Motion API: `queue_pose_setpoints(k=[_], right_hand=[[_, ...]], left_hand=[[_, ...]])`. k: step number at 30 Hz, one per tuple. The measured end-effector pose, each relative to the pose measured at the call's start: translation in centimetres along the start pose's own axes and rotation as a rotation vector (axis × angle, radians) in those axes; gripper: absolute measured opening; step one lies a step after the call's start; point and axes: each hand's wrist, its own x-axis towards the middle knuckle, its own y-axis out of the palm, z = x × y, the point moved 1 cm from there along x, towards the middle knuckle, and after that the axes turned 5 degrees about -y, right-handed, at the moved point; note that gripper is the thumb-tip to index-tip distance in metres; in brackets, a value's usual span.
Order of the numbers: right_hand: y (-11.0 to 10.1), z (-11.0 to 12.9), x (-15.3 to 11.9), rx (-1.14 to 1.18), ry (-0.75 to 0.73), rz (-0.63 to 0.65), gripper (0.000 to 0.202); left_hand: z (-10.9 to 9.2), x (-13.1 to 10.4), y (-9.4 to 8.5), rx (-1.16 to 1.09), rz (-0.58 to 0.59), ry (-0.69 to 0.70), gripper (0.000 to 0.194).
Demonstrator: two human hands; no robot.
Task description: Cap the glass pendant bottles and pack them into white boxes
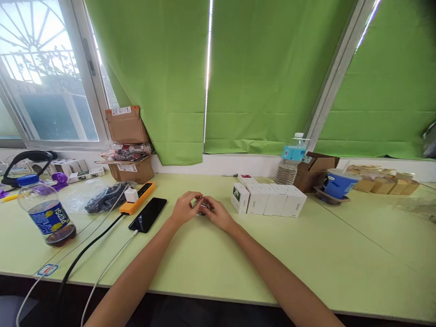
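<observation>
My left hand (185, 209) and my right hand (218, 213) meet over the middle of the table, both closed with the fingertips together. Between them is a small shiny item (203, 208) with dark and reddish parts, perhaps in clear wrapping. Fingers cover most of it, so its kind does not show. To the right of my right hand stands a row of small white boxes (272, 200), the nearest end bearing a dark picture. A black phone (148, 215) with a white cable plugged in lies left of my left hand.
An orange power strip (139, 199) with a white charger (131, 194) lies beyond the phone. Left stand a Pepsi bottle (47, 215) and an open cardboard box (131, 170) holding wrapped things. A water bottle (290, 159), blue cup (339, 184) and brown boxes (386, 181) stand right.
</observation>
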Motion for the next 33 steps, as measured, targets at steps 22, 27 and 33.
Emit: queue_pose_setpoints(k=[22,27,33], right_hand=[[0.0,-0.8,0.0,-0.049,-0.001,-0.012,0.036],[0.2,-1.4,-0.1,-0.102,0.044,-0.034,0.047],[0.4,-2.2,-0.2,-0.109,0.058,-0.020,0.059]], left_hand=[[-0.4,0.2,-0.4,-0.009,-0.033,-0.026,0.023],[0.4,0.8,-1.7,0.184,-0.197,-0.035,0.020],[2.8,0.7,-2.1,0.237,0.006,-0.169,0.028]])
